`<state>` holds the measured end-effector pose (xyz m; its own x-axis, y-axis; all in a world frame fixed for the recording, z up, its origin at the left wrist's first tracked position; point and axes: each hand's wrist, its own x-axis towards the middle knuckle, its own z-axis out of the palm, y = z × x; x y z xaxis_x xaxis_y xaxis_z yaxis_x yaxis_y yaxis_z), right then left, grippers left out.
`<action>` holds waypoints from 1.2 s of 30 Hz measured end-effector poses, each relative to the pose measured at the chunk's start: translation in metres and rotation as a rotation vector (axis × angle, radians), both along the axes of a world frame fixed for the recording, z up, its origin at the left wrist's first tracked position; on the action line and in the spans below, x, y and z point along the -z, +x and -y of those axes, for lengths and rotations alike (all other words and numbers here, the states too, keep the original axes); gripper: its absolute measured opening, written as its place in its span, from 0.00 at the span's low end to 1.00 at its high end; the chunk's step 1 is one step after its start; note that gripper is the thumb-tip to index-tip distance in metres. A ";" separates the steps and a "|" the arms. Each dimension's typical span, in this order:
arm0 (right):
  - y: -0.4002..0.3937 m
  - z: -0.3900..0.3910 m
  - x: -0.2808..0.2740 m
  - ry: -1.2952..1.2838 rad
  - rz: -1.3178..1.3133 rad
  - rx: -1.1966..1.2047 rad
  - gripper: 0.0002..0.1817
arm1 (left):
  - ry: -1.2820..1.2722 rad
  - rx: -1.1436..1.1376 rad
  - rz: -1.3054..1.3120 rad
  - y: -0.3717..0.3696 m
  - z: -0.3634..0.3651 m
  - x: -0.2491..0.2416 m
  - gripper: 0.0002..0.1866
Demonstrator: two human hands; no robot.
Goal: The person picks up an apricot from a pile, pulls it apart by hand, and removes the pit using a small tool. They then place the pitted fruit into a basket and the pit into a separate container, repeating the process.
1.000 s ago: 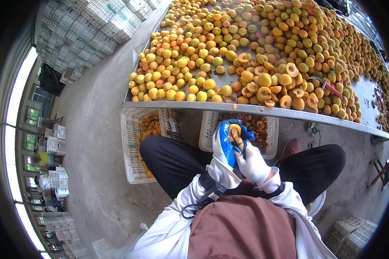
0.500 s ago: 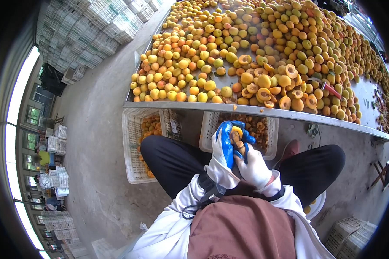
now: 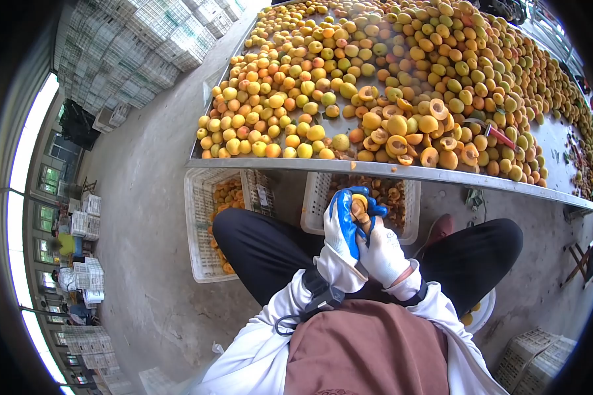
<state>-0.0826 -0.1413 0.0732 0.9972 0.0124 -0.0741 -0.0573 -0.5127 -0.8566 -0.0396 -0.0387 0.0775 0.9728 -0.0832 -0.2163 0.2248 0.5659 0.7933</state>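
My left hand (image 3: 344,212), in a white glove with a blue coated palm, is closed round a halved apricot (image 3: 358,200) held above the crates. My right hand (image 3: 381,250), also in a white glove with some blue on it, presses closed against the same apricot from the right. A brownish part sits between both hands at the fruit; whether it is a bare fingertip or the fruit's pit I cannot make out. Below the hands stands a white plastic crate (image 3: 412,209) with opened apricots (image 3: 395,197) in it.
A metal-edged table (image 3: 290,163) ahead bears many whole apricots (image 3: 270,105), some halves (image 3: 396,145) and a red-handled tool (image 3: 501,137). A second crate (image 3: 201,227) of apricot pieces stands left. A white tub (image 3: 486,309) is behind my right knee; crates (image 3: 132,49) are stacked far left.
Both hands stay together on the apricot. My right hand has turned slightly, and its fingers lie closer over the fruit. The view has shifted a little.
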 end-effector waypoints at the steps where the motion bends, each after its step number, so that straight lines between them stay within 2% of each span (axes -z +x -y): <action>1: 0.001 0.002 0.002 0.055 -0.014 -0.027 0.19 | 0.016 0.007 -0.012 0.000 -0.002 0.003 0.21; 5: 0.001 0.014 0.006 0.226 0.075 -0.125 0.13 | 0.033 0.000 -0.027 -0.001 -0.002 -0.004 0.21; 7: 0.005 0.022 0.006 0.507 -0.026 -0.301 0.15 | -0.025 0.033 -0.048 0.001 -0.006 -0.004 0.22; 9: 0.004 0.031 -0.002 0.540 -0.129 -0.314 0.14 | -0.084 0.069 -0.075 0.000 -0.008 -0.008 0.22; 11: 0.004 0.034 -0.010 0.549 -0.280 -0.323 0.14 | -0.011 0.063 -0.114 0.000 -0.006 -0.018 0.22; 15: 0.005 0.041 0.003 0.558 -0.125 -0.331 0.12 | -0.014 0.149 0.009 0.004 -0.012 -0.010 0.22; 17: 0.006 0.048 0.004 0.688 -0.352 -0.231 0.11 | -0.312 0.242 -0.182 0.009 -0.010 -0.007 0.24; 18: 0.007 0.048 0.009 0.751 -0.302 -0.151 0.11 | -0.353 0.305 -0.055 0.006 -0.012 -0.012 0.26; 19: 0.008 0.050 0.013 1.012 -0.449 -0.088 0.11 | -0.379 0.306 -0.049 0.003 -0.007 -0.018 0.27; 21: 0.007 0.051 0.010 1.034 -0.466 -0.019 0.11 | -0.366 0.317 0.046 0.003 -0.003 -0.015 0.26; 25: 0.006 0.044 0.009 0.873 -0.400 -0.021 0.10 | -0.331 0.282 0.007 0.006 -0.005 0.002 0.27; 27: 0.004 0.032 0.011 0.425 0.208 -0.026 0.10 | -0.362 0.233 -0.122 0.011 -0.012 0.018 0.29; 28: 0.001 0.034 0.001 0.357 0.128 -0.062 0.14 | -0.373 0.177 -0.057 0.010 -0.010 0.021 0.29; 29: 0.000 0.033 -0.001 0.357 0.129 -0.063 0.14 | -0.372 0.176 -0.055 0.012 -0.014 0.025 0.29; 31: -0.003 0.030 -0.002 0.268 0.125 -0.136 0.17 | -0.412 0.176 -0.229 0.020 -0.022 0.028 0.29; 32: -0.004 0.029 -0.003 0.228 0.109 -0.152 0.19 | -0.310 0.185 -0.224 0.018 -0.023 0.030 0.29; 35: -0.005 0.025 -0.008 0.156 0.070 -0.150 0.17 | -0.289 0.183 -0.241 0.018 -0.023 0.031 0.29; 36: -0.005 0.024 -0.009 0.156 0.068 -0.151 0.17 | -0.254 0.116 -0.284 0.016 -0.019 0.021 0.24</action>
